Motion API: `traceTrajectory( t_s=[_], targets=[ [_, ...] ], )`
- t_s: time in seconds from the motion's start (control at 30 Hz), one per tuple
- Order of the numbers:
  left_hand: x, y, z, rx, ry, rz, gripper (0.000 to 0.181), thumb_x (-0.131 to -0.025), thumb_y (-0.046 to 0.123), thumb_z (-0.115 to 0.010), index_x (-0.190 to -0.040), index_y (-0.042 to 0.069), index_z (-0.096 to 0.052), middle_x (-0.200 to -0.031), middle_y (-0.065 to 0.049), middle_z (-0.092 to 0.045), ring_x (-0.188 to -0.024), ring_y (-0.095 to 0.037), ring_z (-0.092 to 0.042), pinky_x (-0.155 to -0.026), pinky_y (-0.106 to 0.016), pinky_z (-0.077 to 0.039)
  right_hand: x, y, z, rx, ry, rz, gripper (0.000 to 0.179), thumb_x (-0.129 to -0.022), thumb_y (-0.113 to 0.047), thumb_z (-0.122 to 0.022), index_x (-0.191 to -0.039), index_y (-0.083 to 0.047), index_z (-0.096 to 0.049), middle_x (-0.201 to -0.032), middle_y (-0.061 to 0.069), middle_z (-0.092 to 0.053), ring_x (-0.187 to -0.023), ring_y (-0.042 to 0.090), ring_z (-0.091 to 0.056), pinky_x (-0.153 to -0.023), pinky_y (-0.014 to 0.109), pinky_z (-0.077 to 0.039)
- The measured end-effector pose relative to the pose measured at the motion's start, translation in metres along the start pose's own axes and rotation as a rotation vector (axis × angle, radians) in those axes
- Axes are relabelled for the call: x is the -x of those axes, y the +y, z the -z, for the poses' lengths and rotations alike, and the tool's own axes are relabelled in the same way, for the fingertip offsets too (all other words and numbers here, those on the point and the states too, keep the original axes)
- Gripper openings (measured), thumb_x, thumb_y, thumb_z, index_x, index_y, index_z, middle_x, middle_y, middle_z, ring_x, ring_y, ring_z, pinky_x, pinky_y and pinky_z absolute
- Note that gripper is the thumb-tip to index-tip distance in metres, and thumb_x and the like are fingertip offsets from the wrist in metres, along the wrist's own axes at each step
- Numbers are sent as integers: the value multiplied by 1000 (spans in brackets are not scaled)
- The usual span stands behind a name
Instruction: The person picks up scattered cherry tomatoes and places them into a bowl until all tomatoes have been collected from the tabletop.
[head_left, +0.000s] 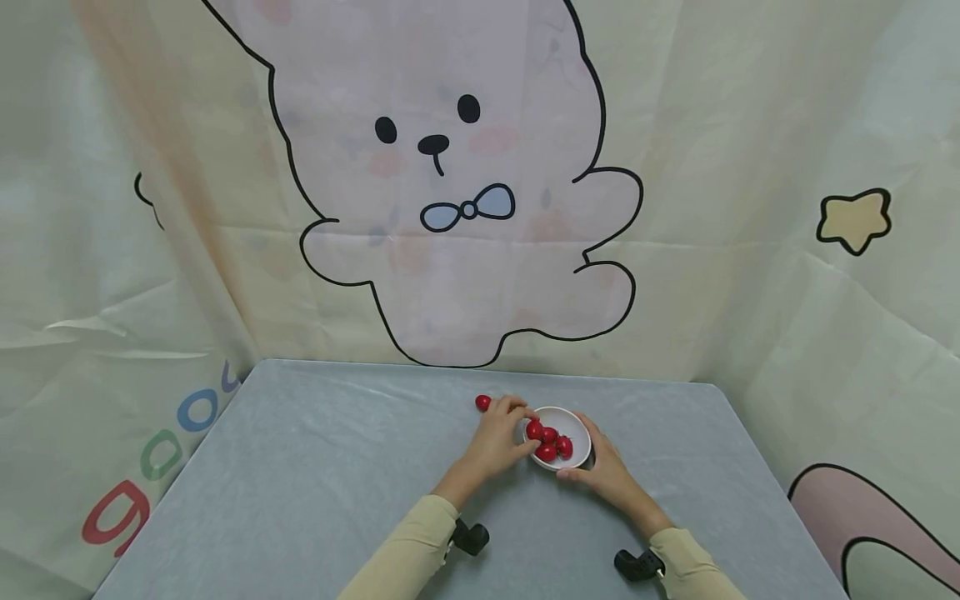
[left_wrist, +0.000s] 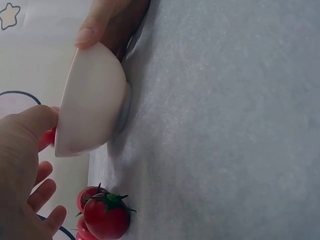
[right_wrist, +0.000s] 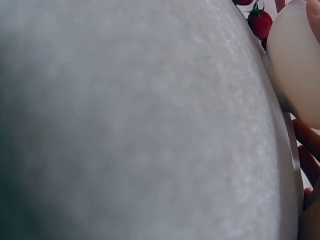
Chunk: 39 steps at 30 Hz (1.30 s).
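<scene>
A white bowl (head_left: 579, 427) stands on the table with several red cherry tomatoes (head_left: 564, 447) in it. My right hand (head_left: 611, 477) grips the bowl from the right, thumb at the near rim and fingers round the far side. At the left rim, my left hand (head_left: 497, 437) pinches a cherry tomato (head_left: 534, 429) between thumb and fingers. In the left wrist view, a bit of that tomato (left_wrist: 47, 139) shows red under the thumb, beside the bowl (left_wrist: 92, 100). Beyond the left hand lie more tomatoes (left_wrist: 106, 217) with green stems, mostly hidden from the head view.
A grey cloth covers the table (head_left: 330, 467). A printed curtain (head_left: 712, 167) hangs behind the table's far edge and along both sides. Dark wrist cameras (head_left: 471, 537) sit at both sleeves.
</scene>
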<state>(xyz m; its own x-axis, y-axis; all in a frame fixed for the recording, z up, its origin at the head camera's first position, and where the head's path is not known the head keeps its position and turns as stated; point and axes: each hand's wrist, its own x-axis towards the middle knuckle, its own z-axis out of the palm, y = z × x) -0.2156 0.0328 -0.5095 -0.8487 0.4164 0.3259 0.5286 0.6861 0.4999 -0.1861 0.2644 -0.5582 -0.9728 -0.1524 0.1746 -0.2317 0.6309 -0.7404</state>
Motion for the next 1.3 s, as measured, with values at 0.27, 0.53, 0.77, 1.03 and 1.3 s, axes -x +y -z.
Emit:
traceTrajectory(
  t_s=[0.27, 0.53, 0.77, 1.03, 1.3],
  targets=[
    [1, -1, -2, 3, 7, 5, 34, -81, 35, -72, -112, 25, -64, -125, -1, -54, -118, -20, -48, -100, -39, -45, -1, 2, -1, -1, 4, 13, 105, -61, -39, -85, -147, -20, -28, -143, 13, -45, -128, 34, -45, -100, 61, -34],
    [2, -1, -2, -2, 11, 1, 33, -81, 34, -72, -111, 24, -65, -124, -1, -55, -118, -20, -48, -101, -39, -44, 0, 1, 0, 3, 0, 2, 105, -61, -39, -85, -147, -20, -28, -141, 12, -46, -127, 34, -46, -99, 60, -36],
    [1, -3, -1, 19, 18, 1, 32, -81, 33, -72, -111, 23, -64, -123, -2, -55, -116, -20, -48, -97, -39, -45, 0, 0, 1, 8, 1, -4, 105, -61, -39, -85, -147, -20, -28, -141, 13, -46, -127, 35, -45, -99, 61, -36],
    [-1, -11, 6, 76, 12, 49, 34, -81, 32, -72, -113, 23, -64, -124, 0, -54, -117, -20, -46, -95, -37, -47, 0, -2, 0, 5, 11, -4, 106, -59, -40, -86, -147, -21, -29, -144, 13, -44, -129, 35, -43, -100, 62, -33],
    [0, -20, 14, 84, -10, 85, 37, -82, 35, -70, -117, 25, -62, -128, 1, -52, -119, -19, -46, -96, -36, -48, -1, -1, -1, 21, 26, 27, 107, -59, -37, -86, -147, -18, -29, -144, 14, -44, -129, 36, -43, -100, 62, -32]
  ],
)
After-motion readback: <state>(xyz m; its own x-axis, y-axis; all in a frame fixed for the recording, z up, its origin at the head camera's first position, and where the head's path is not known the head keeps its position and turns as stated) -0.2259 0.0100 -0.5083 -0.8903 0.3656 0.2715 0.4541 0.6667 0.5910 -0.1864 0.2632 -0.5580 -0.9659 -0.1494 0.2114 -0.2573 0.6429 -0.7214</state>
